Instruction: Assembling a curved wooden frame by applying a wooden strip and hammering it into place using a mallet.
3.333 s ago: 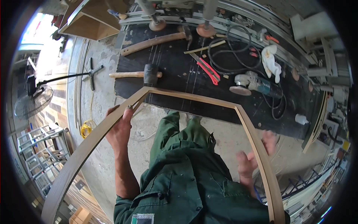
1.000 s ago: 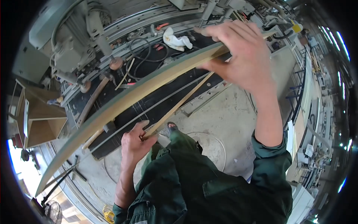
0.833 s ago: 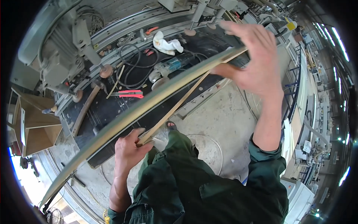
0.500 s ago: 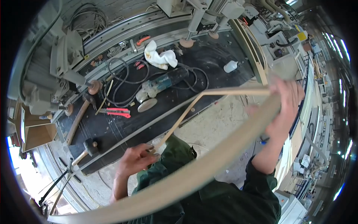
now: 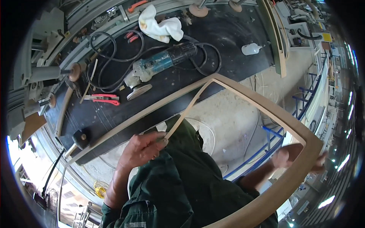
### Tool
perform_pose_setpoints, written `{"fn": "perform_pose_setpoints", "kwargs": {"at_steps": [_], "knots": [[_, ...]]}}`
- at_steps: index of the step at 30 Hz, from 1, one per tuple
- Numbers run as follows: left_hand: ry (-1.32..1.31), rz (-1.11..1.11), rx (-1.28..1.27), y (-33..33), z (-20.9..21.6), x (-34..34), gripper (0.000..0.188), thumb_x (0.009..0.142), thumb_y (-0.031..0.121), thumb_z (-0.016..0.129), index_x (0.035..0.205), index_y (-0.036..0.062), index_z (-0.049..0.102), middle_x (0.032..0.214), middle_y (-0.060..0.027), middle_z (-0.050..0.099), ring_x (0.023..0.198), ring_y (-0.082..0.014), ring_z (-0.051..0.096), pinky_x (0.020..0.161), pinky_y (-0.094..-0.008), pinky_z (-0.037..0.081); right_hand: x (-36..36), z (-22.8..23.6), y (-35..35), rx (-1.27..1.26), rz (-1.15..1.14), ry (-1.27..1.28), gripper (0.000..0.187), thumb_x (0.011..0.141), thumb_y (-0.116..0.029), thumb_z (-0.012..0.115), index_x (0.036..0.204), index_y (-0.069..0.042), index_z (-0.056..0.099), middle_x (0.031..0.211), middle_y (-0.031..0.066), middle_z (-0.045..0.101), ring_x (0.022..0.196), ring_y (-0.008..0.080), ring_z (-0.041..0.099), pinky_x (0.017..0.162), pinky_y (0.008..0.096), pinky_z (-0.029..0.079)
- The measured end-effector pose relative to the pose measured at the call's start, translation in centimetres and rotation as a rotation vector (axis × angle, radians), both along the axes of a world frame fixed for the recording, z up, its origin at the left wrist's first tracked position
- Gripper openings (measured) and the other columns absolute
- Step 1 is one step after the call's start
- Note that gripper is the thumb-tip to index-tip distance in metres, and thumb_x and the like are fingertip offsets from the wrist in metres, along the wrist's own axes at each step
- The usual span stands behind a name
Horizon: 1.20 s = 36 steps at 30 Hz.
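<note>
A large pale wooden frame [image 5: 262, 104] with rounded corners is tilted up in front of me, its left part over the dark bench. A thin wooden strip [image 5: 186, 111] slants down from the frame's far corner. My left hand [image 5: 142, 150] pinches the strip's lower end between thumb and fingers. At the frame's right corner my right hand [image 5: 282, 157] grips the wood, partly hidden behind it, with fingertips showing past the outer edge. Beyond the frame on the bench lies a blue-green angle grinder [image 5: 161, 60] with a round disc and a looped black cord.
The dark bench top [image 5: 228, 34] also carries a white cloth [image 5: 159, 24], a white bottle [image 5: 251, 49], a red utility knife [image 5: 104, 98] and a black-headed mallet [image 5: 80, 140]. Clamp posts with round pads [image 5: 199, 10] line its far side. A blue metal rack [image 5: 272, 133] stands at right.
The frame has swung, with its right corner moving right and nearer along with my right hand. My left hand still pinches the strip. The bench appears closer in view.
</note>
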<state>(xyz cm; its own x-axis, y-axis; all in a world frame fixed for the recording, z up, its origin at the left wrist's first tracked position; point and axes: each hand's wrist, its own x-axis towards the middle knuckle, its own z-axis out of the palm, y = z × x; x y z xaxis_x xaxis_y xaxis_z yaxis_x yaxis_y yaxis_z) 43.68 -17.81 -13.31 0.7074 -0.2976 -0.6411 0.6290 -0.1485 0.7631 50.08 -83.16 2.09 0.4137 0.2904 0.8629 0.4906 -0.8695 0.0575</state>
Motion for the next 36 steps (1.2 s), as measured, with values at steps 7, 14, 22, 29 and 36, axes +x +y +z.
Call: {"fn": "perform_pose_setpoints", "kwargs": {"at_steps": [7, 14, 22, 29, 36], "knots": [[-0.102, -0.011, -0.034, -1.8, -1.6, 0.2, 0.030, 0.106, 0.023, 0.067, 0.118, -0.0040, 0.073, 0.078, -0.0080, 0.073, 0.067, -0.0139, 0.072, 0.061, -0.0278, 0.056, 4.8, -24.0, 30.0, 0.848, -0.117, 1.049, 0.085, 0.085, -0.008, 0.084, 0.159, -0.005, 0.043, 0.156, 0.0124, 0.050, 0.134, 0.0233, 0.054, 0.101, 0.0381, 0.049], [0.094, 0.056, -0.057, -4.8, -1.6, 2.4, 0.030, 0.106, 0.027, 0.067, 0.111, -0.0023, 0.073, 0.075, -0.0058, 0.071, 0.065, -0.0122, 0.070, 0.060, -0.0273, 0.054, 12.2, -29.7, 31.2, 0.906, 0.578, 1.162, 0.057, 0.082, 0.003, 0.082, 0.136, -0.004, 0.065, 0.139, 0.0107, 0.066, 0.126, 0.0200, 0.061, 0.112, 0.0369, 0.046], [-0.398, 0.148, 0.060, -6.5, -1.1, 4.2, 0.024, 0.100, 0.016, 0.070, 0.085, -0.0013, 0.063, 0.068, -0.0158, 0.058, 0.054, -0.0272, 0.057, 0.054, -0.0396, 0.045, 17.0, -27.7, 28.4, 0.157, 0.783, 1.232, 0.028, 0.079, -0.001, 0.086, 0.105, -0.001, 0.077, 0.106, 0.0109, 0.077, 0.103, 0.0255, 0.070, 0.095, 0.0365, 0.053], [-0.440, 0.228, 0.091, -8.4, 1.0, 5.8, 0.022, 0.096, 0.012, 0.070, 0.081, -0.0016, 0.062, 0.067, -0.0177, 0.056, 0.055, -0.0327, 0.055, 0.053, -0.0405, 0.044, 17.4, -27.8, 28.1, 0.156, 0.803, 1.242, 0.021, 0.076, -0.001, 0.088, 0.095, -0.002, 0.078, 0.101, 0.0114, 0.078, 0.098, 0.0256, 0.070, 0.091, 0.0381, 0.053], [-0.392, 0.232, 0.110, -8.1, 0.4, 6.4, 0.018, 0.098, 0.014, 0.074, 0.091, -0.0028, 0.073, 0.069, -0.0064, 0.062, 0.065, -0.0083, 0.057, 0.059, -0.0301, 0.046, 18.2, -28.9, 26.8, 0.173, 0.869, 1.302, 0.016, 0.084, -0.013, 0.077, 0.095, -0.001, 0.075, 0.103, 0.0113, 0.078, 0.099, 0.0260, 0.067, 0.094, 0.0375, 0.050]]}}
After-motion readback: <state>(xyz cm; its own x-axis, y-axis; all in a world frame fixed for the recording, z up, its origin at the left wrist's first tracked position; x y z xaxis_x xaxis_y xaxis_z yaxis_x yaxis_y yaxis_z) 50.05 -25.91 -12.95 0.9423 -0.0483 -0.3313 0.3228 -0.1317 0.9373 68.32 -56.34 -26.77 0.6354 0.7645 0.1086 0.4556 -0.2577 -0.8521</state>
